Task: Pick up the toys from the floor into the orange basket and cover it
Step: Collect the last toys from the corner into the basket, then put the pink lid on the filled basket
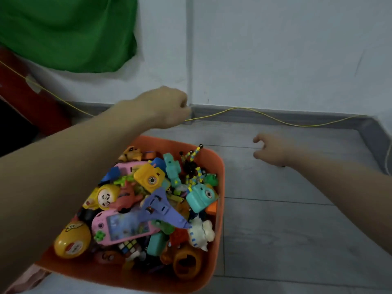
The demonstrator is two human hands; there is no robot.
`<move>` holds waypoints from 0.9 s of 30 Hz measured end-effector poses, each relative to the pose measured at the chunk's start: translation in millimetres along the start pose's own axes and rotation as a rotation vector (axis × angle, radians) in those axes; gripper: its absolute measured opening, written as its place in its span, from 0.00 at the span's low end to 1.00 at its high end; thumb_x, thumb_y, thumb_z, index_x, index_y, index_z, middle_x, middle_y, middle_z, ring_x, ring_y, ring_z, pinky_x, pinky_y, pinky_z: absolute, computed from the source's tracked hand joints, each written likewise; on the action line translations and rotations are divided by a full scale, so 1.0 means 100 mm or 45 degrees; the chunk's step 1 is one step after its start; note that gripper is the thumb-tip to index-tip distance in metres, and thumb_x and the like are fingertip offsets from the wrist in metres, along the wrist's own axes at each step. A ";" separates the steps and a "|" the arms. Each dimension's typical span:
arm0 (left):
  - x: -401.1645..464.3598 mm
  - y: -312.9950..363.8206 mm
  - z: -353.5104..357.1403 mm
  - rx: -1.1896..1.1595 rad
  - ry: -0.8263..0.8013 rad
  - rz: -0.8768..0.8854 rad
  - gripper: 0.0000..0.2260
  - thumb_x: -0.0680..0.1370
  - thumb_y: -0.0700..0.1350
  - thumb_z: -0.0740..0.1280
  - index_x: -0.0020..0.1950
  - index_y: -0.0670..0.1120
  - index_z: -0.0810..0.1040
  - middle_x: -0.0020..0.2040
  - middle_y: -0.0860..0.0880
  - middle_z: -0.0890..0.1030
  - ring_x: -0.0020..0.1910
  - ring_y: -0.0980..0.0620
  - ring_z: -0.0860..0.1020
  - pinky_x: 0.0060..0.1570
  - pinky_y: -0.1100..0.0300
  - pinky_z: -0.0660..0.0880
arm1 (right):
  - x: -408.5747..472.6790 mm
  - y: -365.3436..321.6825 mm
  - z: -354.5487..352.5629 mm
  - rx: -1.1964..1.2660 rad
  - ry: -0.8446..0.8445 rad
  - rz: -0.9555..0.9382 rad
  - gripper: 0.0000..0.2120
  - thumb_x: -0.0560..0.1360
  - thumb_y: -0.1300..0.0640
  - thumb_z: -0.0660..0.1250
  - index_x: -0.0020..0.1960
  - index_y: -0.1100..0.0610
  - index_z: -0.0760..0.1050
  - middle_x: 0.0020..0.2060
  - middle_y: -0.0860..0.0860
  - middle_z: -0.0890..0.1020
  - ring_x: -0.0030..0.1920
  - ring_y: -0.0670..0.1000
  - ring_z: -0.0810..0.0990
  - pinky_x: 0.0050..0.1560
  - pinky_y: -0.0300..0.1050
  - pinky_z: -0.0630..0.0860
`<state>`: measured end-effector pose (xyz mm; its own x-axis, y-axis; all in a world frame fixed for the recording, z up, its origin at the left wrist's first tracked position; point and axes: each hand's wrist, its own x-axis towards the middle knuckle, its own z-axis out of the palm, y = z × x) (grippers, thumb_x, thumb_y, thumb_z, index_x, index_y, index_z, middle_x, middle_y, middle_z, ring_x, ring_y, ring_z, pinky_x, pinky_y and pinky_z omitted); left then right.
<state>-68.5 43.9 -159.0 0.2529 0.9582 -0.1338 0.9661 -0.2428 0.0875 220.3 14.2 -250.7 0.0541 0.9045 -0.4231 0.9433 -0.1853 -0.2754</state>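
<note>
Orange basket (220, 166), toy lettering unreadable

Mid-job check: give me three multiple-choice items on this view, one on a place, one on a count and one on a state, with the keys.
1. Where is the orange plastic basket?
A. on the grey floor
B. on a shelf
C. hanging from the wall

2. How many pink handheld game toys show in the basket?
A. none
B. two
C. five

3. What is the state of the basket?
A. empty
B. covered with a lid
C. uncovered and full of toys

Answers:
1 A: it stands on the grey tile floor near the wall corner.
2 B: one pink handheld game toy lies near the front, another further back.
3 C: toys such as the yellow toy camera lie piled in plain view with no lid; the left hand and right hand are beyond it.
</note>
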 end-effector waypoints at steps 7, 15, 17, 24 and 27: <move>0.23 1.17 0.61 -0.293 -0.333 0.311 0.13 0.81 0.54 0.61 0.59 0.48 0.78 0.59 0.48 0.80 0.59 0.46 0.76 0.54 0.58 0.70 | 0.31 0.98 0.44 -0.008 -0.127 0.294 0.39 0.74 0.45 0.65 0.80 0.47 0.50 0.74 0.61 0.63 0.70 0.64 0.68 0.70 0.58 0.67; 0.52 1.27 0.83 -0.269 -0.484 0.220 0.14 0.82 0.51 0.62 0.64 0.48 0.79 0.64 0.48 0.78 0.62 0.47 0.75 0.56 0.60 0.68 | 0.67 1.13 0.74 0.010 -0.113 0.319 0.29 0.79 0.50 0.61 0.78 0.55 0.57 0.76 0.61 0.55 0.73 0.64 0.62 0.71 0.54 0.63; 0.57 1.23 0.89 -0.248 -0.500 0.188 0.13 0.81 0.52 0.62 0.63 0.50 0.79 0.63 0.49 0.79 0.61 0.47 0.75 0.58 0.57 0.70 | 0.70 1.13 0.80 -0.009 -0.006 0.307 0.21 0.78 0.55 0.61 0.69 0.62 0.68 0.71 0.61 0.63 0.67 0.65 0.68 0.66 0.52 0.67; 0.62 1.00 0.78 -0.249 -0.516 0.092 0.13 0.82 0.52 0.61 0.61 0.50 0.78 0.62 0.49 0.79 0.61 0.47 0.76 0.59 0.56 0.70 | 0.62 0.62 0.74 0.589 0.238 0.063 0.03 0.73 0.65 0.67 0.45 0.59 0.76 0.43 0.60 0.82 0.40 0.57 0.79 0.40 0.48 0.75; 0.58 0.68 0.49 -0.272 -0.428 0.018 0.09 0.81 0.50 0.61 0.54 0.49 0.79 0.52 0.49 0.82 0.55 0.47 0.80 0.53 0.59 0.73 | 0.52 -0.13 0.39 1.156 0.265 -0.145 0.08 0.73 0.66 0.67 0.41 0.55 0.71 0.34 0.56 0.79 0.30 0.54 0.79 0.34 0.51 0.79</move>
<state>14.2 75.7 -209.5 0.3031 0.8434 -0.4437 0.9389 -0.1847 0.2904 198.1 49.0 -302.8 0.1175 0.9699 -0.2132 0.3344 -0.2408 -0.9111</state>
